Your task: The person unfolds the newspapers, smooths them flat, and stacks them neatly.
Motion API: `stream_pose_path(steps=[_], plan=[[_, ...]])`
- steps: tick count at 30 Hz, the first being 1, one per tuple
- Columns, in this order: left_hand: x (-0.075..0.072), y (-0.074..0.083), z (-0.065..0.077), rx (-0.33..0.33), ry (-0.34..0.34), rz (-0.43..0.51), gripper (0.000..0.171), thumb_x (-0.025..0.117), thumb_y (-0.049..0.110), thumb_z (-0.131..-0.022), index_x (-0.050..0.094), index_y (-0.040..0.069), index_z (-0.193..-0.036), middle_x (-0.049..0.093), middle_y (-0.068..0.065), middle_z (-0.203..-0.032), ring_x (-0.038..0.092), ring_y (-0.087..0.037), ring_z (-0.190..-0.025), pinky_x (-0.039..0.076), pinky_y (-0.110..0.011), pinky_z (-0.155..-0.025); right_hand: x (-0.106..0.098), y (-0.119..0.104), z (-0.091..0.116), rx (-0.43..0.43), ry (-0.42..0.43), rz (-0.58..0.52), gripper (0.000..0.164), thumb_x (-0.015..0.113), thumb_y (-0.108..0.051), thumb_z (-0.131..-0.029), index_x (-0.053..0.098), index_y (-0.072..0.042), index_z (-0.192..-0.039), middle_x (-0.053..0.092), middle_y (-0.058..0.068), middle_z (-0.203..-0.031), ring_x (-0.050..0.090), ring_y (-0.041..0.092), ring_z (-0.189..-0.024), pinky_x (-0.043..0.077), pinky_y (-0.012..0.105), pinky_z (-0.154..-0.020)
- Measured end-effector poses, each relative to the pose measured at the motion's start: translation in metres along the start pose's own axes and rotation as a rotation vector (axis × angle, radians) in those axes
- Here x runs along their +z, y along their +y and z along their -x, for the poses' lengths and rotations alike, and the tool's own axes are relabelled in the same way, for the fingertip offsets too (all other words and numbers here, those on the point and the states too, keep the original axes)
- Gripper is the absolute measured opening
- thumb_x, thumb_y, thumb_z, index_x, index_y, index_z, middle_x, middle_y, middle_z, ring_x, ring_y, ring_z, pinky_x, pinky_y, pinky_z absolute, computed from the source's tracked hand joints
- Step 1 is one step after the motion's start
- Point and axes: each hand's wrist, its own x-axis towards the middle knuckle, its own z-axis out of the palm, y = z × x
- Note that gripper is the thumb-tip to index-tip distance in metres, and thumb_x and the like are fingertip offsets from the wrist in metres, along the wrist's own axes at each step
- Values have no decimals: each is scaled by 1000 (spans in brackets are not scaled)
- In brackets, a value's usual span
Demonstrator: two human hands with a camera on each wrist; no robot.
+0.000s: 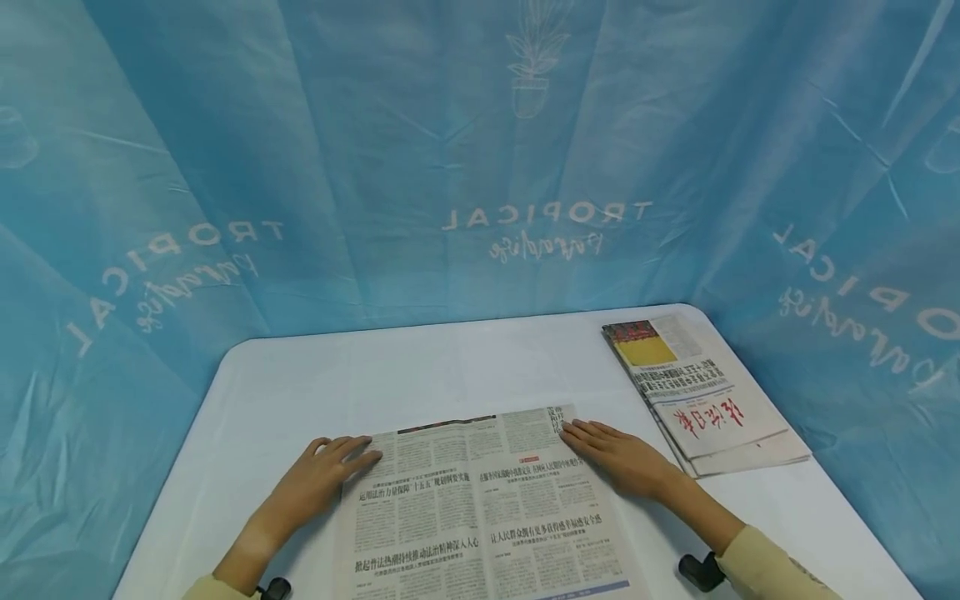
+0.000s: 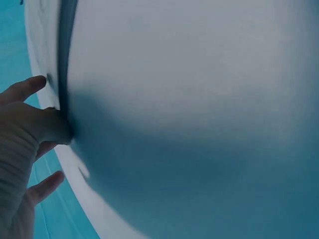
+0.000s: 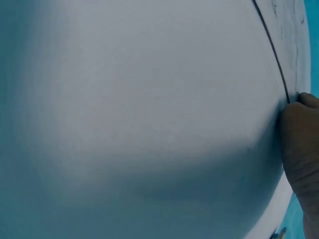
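Newspaper (image 1: pixel 483 508) on one table (image 1: pixel 292 387), two hands (image 1: pixel 318 482) (image 1: pixel 624 458), fingers loosely extended, touching its two side edges

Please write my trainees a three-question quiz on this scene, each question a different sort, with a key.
1. True or false: the stacked papers lie to the right of the newspaper that is between the left hand and the right hand.
2. Multiple choice: the curtain behind the white table is A) red, B) blue, C) black.
3. Short answer: which hand is nearer the stacked papers?

Key: 1. True. 2. B. 3. The right hand.
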Motion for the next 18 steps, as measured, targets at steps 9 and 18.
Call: stream_pose_path(steps=[9,18], plan=[[2,-2,2,38,-2,-99,57,78,9,-80,60,24,-131,59,-4,-134,60,-23,-116,48,-44,-90,1,-3,-2,-17,16,38,62,66,-6,-88,42,0,-145,45,15,-149,47,35,-134,40,45,-105],[7,-4,7,47,34,-77,56,76,13,-82,59,22,-135,57,-5,-137,58,-24,-118,49,-45,-87,4,-4,-1,28,-22,18,60,61,-9,-92,39,-3,-148,41,12,-153,42,33,-138,37,44,-108]])
